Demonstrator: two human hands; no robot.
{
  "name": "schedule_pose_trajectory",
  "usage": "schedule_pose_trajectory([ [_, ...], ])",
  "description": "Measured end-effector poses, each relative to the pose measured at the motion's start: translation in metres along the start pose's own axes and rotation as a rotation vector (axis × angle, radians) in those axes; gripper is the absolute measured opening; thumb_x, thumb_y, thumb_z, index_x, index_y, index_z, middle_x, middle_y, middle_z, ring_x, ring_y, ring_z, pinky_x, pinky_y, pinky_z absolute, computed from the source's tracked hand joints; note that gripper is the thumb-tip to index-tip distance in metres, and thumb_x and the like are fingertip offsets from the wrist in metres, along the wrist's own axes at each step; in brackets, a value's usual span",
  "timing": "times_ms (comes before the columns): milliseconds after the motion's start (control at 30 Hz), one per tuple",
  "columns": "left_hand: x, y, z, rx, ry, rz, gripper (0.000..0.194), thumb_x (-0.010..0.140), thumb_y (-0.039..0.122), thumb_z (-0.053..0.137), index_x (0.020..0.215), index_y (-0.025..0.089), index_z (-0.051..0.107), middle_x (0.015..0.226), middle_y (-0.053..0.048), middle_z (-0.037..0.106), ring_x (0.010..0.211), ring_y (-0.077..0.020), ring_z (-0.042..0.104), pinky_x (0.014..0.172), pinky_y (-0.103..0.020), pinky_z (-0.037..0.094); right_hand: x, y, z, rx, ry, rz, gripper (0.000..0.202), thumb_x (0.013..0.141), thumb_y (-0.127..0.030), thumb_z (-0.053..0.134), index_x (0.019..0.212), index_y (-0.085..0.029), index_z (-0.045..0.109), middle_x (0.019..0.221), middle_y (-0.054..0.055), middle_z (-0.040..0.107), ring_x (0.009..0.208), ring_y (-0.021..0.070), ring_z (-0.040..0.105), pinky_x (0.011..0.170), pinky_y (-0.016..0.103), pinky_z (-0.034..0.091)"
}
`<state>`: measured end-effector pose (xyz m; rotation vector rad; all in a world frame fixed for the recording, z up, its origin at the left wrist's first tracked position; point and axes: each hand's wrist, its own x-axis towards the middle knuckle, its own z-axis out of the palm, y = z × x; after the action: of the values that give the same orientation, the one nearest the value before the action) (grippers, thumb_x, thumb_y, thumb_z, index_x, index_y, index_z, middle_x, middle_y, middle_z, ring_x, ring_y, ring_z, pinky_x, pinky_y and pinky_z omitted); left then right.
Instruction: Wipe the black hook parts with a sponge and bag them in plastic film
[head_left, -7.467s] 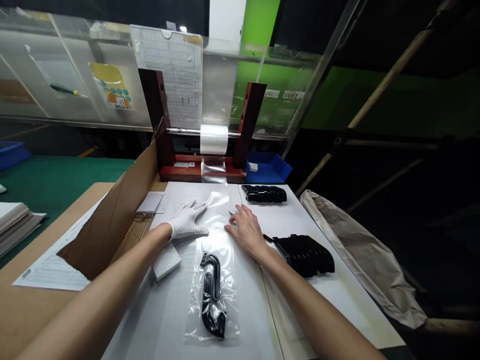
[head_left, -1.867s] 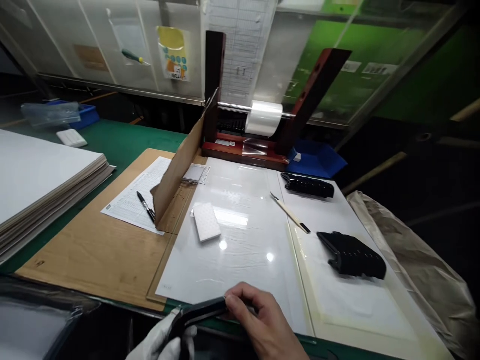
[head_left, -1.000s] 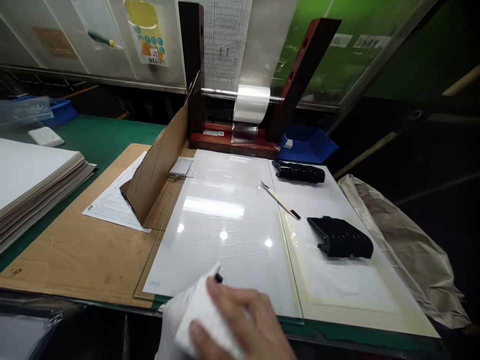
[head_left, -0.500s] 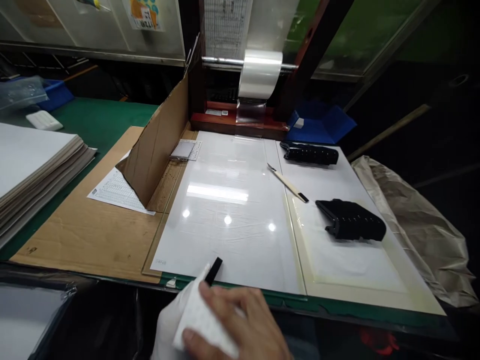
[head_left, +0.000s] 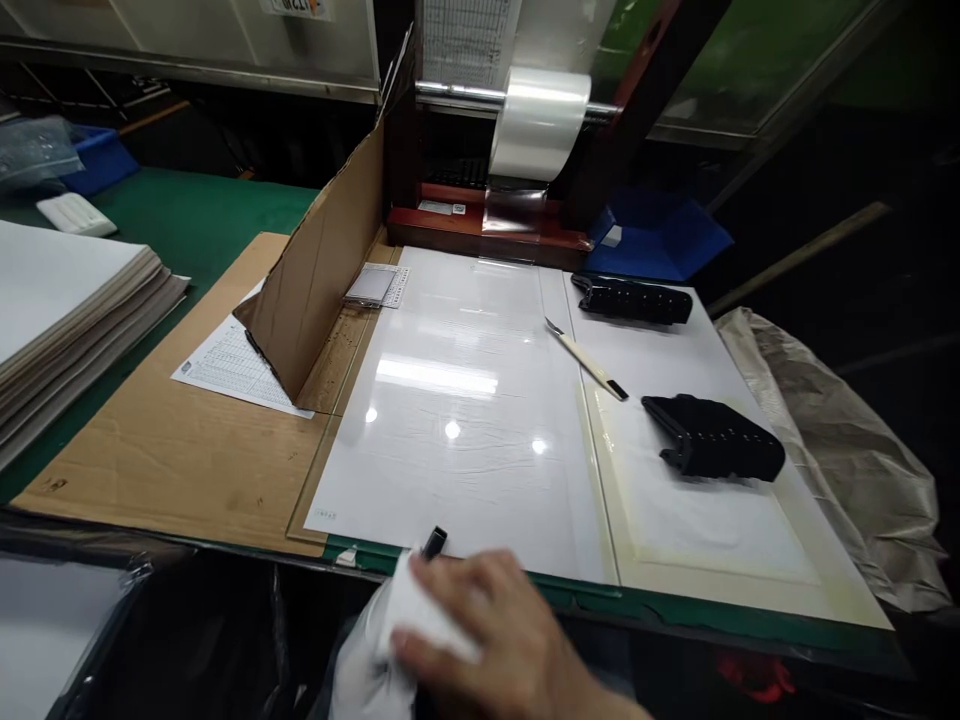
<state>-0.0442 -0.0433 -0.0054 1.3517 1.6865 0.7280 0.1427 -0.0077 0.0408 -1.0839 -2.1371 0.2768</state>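
Observation:
At the near edge of the bench, my left hand wears a white glove and is closed round a black plastic piece. Only the dark end of that piece shows; the rest is covered. My bare right hand grips a white wipe with patterned texture, wrapped over the black piece. Both hands are close together and slightly blurred. Beyond them lies a glass sheet over white paper. A craft knife with a cream handle rests to its right.
Two black moulded parts, one at the back and one nearer, lie at the right. A film roll hangs on a rod behind. Upright cardboard stands left, a paper stack farther left, a blue bin back right.
My right hand has slid a little, with the wipe still on the black piece. Less of the black end is exposed. The view has shifted slightly.

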Motion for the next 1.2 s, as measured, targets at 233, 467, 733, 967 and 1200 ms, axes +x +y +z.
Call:
schedule_pose_trajectory([
  [233, -0.003, -0.018, 0.000, -0.364, -0.071, -0.100, 0.037, 0.087, 0.043, 0.072, 0.122, 0.033, 0.076, 0.127, -0.004, 0.075, 0.121, -0.0322, 0.068, 0.102, -0.039, 0.056, 0.001, 0.001, -0.001, -0.059, 0.009, -0.046, 0.021, 0.097, -0.022, 0.063, 0.116, -0.022, 0.071, 0.126, 0.016, 0.072, 0.092, 0.0240, 0.065, 0.071, 0.038, 0.054],
  [467, 0.001, -0.009, -0.001, -0.340, -0.082, -0.066, 0.035, 0.091, 0.044, 0.068, 0.120, 0.027, 0.077, 0.124, -0.006, 0.076, 0.122, -0.0315, 0.068, 0.108, -0.043, 0.052, 0.004, 0.001, -0.001, -0.075, -0.007, -0.010, 0.020, 0.097, -0.022, 0.060, 0.114, -0.022, 0.071, 0.126, 0.017, 0.071, 0.089, 0.0243, 0.062, 0.069, 0.039, 0.053],
  [733, 0.002, -0.015, 0.000, -0.341, -0.132, -0.055, 0.041, 0.093, 0.045, 0.066, 0.130, 0.030, 0.072, 0.139, -0.005, 0.068, 0.129, -0.0267, 0.063, 0.112, -0.033, 0.047, 0.003, 0.006, -0.007, -0.035, -0.061, 0.087, 0.026, 0.098, -0.019, 0.059, 0.121, -0.022, 0.070, 0.133, 0.016, 0.067, 0.096, 0.0259, 0.061, 0.075, 0.042, 0.054],
  [967, 0.012, 0.013, 0.002, -0.561, -0.067, -0.365, 0.064, 0.084, 0.065, 0.068, 0.125, 0.016, 0.072, 0.060, 0.000, 0.069, 0.047, -0.0124, 0.061, 0.045, -0.018, 0.048, 0.003, 0.005, 0.007, -0.119, 0.031, 0.287, 0.039, 0.099, -0.013, 0.053, 0.134, -0.028, 0.061, 0.145, 0.017, 0.057, 0.119, 0.0303, 0.056, 0.087, 0.050, 0.054],
  [1200, 0.020, 0.032, 0.012, -1.011, 0.017, -0.620, 0.078, 0.087, 0.073, 0.055, 0.139, 0.015, 0.061, 0.054, 0.002, 0.065, 0.032, -0.0098, 0.050, 0.029, -0.017, 0.035, 0.002, -0.006, 0.023, 0.033, 0.045, 0.264, 0.049, 0.096, -0.007, 0.048, 0.136, -0.033, 0.059, 0.151, 0.011, 0.053, 0.128, 0.0269, 0.052, 0.095, 0.049, 0.053],
])
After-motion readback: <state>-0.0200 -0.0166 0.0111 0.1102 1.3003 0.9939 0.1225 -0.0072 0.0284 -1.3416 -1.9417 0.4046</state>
